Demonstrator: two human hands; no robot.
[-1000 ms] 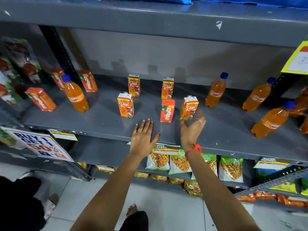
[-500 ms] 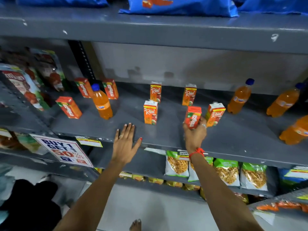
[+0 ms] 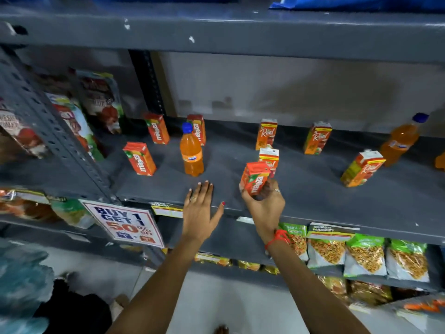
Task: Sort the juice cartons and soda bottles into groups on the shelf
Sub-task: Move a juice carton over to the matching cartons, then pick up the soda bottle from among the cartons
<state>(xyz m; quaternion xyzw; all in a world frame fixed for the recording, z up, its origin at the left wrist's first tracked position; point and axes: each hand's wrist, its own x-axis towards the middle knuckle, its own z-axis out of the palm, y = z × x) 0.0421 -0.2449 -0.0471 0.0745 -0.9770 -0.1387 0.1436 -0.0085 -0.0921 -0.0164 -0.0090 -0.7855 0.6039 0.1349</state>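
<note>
My right hand grips a red Maaza carton, tilted and lifted just above the grey shelf. My left hand rests flat and open on the shelf's front edge. Three more Maaza cartons stand at the left. An orange soda bottle stands among them. Real juice cartons stand at the middle and right, one right behind the held carton. Another soda bottle is at the far right.
A "Buy 1 Get 1" sign hangs from the shelf edge at the left. Snack bags fill the shelf below. A perforated upright post separates a left bay holding large cartons. The upper shelf overhangs.
My right hand closed on the Maaza carton, lifted it and carried it leftward. The view has swung left, and my left hand stayed flat on the shelf edge.
</note>
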